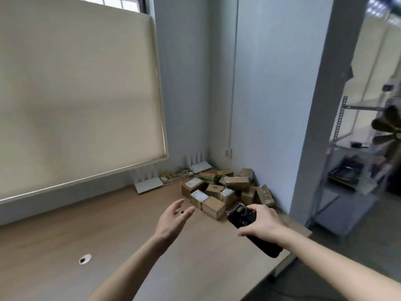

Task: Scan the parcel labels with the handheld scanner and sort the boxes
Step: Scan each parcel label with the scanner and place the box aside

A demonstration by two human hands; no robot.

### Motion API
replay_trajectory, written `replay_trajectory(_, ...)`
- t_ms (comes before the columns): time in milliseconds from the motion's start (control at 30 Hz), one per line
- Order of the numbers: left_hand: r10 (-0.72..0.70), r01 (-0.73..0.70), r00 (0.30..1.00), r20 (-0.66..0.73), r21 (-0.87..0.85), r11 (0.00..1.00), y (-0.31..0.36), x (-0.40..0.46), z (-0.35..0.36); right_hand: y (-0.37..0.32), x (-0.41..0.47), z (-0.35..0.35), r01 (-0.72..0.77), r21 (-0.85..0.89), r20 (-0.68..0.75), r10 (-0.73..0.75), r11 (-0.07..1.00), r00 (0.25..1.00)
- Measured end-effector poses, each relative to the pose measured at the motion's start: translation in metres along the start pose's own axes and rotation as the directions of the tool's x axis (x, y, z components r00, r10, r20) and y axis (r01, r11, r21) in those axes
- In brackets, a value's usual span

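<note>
One scanner (249,222), R hand (263,221), head toward boxes (225,192).

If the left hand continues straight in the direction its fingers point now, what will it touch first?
Most likely the nearest cardboard box at the front of the pile. The open left hand points up and right toward it, above the wooden table. Depth is unclear, so it might pass over it.

scanner body: the middle of the handheld scanner (249,222) is covered by the right hand (263,220), whose grip wraps it
scanner screen: just ahead of the grip, too small to read
parcel labels: on the boxes (225,192) beyond the grip, blurred, unreadable
rear boxes: partly hidden behind nearer ones
shelving (355,170): right of the grip, blurred, cut by the edge
desk (108,246): cut off at the bottom edge
</note>
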State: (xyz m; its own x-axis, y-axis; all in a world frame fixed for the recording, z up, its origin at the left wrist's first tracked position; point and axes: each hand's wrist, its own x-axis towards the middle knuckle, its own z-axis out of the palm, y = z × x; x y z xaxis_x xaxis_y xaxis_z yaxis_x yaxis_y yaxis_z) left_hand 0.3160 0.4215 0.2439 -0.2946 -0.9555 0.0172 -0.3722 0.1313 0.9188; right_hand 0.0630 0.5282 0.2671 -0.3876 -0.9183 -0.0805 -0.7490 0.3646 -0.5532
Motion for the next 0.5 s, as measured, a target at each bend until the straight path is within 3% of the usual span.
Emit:
replay_trajectory(300,0.000,-0.002,0.994,0.111,0.023,1.000,0.005,0.125,0.120,0.101,0.103,-0.029,-0.147,0.033,-0.029,0.148,0.989,0.989)
replay_trajectory(500,-0.071,0.067,0.991,0.110,0.037,0.997,-0.022,0.228,0.180,0.140,0.207,-0.026,-0.194,0.062,0.043,0.192,0.979,0.981)
